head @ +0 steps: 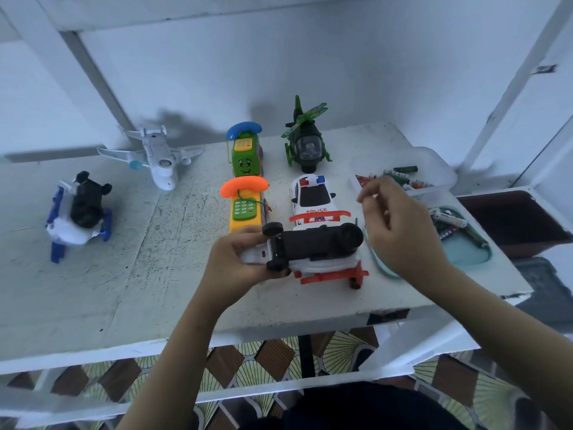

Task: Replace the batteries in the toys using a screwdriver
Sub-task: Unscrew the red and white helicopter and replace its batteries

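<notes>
At the near edge of the white table (124, 274), an overturned white toy car with red trim and black underside (313, 243) is gripped at its rear by the curled fingers of the left hand (229, 262). Opening its battery cover, the likely step, calls for holding the car level and steady over the table. Fingertips (364, 198) of the right hand (400, 225), pinched together (whether on a small part cannot be told), hover above the car's front end, not touching it.
</notes>
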A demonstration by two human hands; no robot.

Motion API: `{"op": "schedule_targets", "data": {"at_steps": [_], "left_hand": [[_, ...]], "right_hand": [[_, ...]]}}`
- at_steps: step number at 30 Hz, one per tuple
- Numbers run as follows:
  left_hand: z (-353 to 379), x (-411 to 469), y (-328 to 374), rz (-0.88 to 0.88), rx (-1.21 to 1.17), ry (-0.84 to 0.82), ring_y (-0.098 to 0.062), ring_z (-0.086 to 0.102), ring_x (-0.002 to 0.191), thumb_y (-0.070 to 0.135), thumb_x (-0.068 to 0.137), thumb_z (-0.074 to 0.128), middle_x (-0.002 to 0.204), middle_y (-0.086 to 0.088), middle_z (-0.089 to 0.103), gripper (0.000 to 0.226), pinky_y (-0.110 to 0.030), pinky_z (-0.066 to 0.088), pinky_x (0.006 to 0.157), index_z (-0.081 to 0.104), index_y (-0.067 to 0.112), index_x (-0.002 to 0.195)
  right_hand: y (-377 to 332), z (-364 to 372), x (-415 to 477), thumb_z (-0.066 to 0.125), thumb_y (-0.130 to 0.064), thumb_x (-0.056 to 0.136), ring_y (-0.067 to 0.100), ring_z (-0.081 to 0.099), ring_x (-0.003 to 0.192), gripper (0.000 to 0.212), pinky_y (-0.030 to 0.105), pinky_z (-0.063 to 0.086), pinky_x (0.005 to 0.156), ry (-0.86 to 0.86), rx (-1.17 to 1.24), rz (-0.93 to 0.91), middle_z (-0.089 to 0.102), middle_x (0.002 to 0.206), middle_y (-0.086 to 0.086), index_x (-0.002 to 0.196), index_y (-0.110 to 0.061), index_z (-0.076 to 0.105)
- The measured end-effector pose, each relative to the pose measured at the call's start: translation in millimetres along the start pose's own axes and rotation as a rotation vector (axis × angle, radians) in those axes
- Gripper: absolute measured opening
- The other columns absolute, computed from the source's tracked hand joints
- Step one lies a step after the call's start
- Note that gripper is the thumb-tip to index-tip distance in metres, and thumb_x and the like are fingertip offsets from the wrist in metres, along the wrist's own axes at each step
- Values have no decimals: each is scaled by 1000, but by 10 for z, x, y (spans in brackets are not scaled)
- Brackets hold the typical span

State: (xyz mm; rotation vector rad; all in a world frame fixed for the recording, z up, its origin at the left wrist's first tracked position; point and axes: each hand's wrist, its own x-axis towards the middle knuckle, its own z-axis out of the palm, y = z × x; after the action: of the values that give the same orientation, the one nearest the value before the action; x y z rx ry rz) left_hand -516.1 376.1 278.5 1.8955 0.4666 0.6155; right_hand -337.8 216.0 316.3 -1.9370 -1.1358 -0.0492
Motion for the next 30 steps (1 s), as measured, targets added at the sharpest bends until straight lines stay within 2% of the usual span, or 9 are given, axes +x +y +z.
{"op": "schedule_targets", "data": {"at_steps": [4, 8, 12, 15, 17, 20, 23, 28, 30], "left_hand": [[-66, -32, -9, -12, -6, 21, -6, 65, 97, 41, 48, 82, 105, 20, 70, 47, -18, 50, 78, 75, 46, 93], [-137, -84, -12, -24, -23, 27, -3, 66, 91, 36, 46, 86, 104, 20, 70, 46, -18, 52, 70, 76, 46, 90], [-187, -108, -45, -41, -32, 35, -5, 66, 89, 40, 46, 83, 105, 16, 71, 48, -18, 51, 66, 76, 40, 93], [-163, -125, -31, -40, -44, 44, -7, 66, 90, 39, 47, 83, 104, 15, 71, 48, -20, 52, 67, 76, 40, 94], [-135, -138, -22, -30, -59, 52, -7, 66, 97, 39, 47, 84, 104, 17, 70, 48, -21, 54, 73, 76, 43, 94], [-104, -141, -22, -29, -56, 44, -8, 65, 101, 39, 47, 84, 107, 17, 70, 49, -26, 53, 79, 75, 43, 96], [-81, -117, -16, -32, -71, 43, -7, 65, 102, 39, 47, 83, 106, 18, 70, 49, -22, 52, 79, 75, 43, 95], [-10, -58, 8, -17, -89, 37, -10, 64, 103, 39, 47, 83, 106, 18, 70, 46, -22, 54, 81, 75, 49, 91], [15, -39, 10, -19, -88, 33, -12, 63, 104, 40, 47, 83, 106, 18, 70, 46, -24, 55, 83, 75, 49, 91]], "right_hand": [[265, 46, 15, 49, -22, 93, 20, 54, 62, 22, 30, 41, 58, -326, -332, 259, 56, 67, 3, 76, -10, 56], [301, 172, -98, 53, -45, 92, 18, 51, 44, 52, 29, 51, 57, -543, -392, 422, 51, 51, 6, 65, -2, 60], [243, 210, -115, 55, -51, 89, 16, 54, 42, 54, 34, 57, 65, -607, -417, 461, 51, 45, 1, 56, -10, 49], [172, 141, -90, 46, -38, 94, 9, 49, 28, 50, 26, 53, 53, -551, -379, 474, 49, 30, -4, 58, -5, 58], [110, 53, -56, 40, -35, 96, 9, 48, 26, 52, 26, 52, 51, -473, -353, 454, 53, 35, 0, 61, -2, 60], [13, -96, 14, 44, -35, 95, 17, 49, 37, 48, 35, 55, 58, -320, -428, 333, 52, 46, 4, 58, -5, 49], [-108, -206, 86, 54, -40, 92, 12, 48, 52, 38, 30, 46, 54, -111, -428, 194, 53, 61, 2, 74, -7, 51], [-391, -267, 135, 70, -26, 85, -11, 63, 73, 25, 7, 49, 67, 154, 87, -46, 61, 82, -19, 95, -14, 51], [-477, -249, 112, 68, -17, 87, -12, 64, 81, 20, 6, 48, 73, 203, 226, -160, 63, 89, -19, 100, -14, 53]]}}
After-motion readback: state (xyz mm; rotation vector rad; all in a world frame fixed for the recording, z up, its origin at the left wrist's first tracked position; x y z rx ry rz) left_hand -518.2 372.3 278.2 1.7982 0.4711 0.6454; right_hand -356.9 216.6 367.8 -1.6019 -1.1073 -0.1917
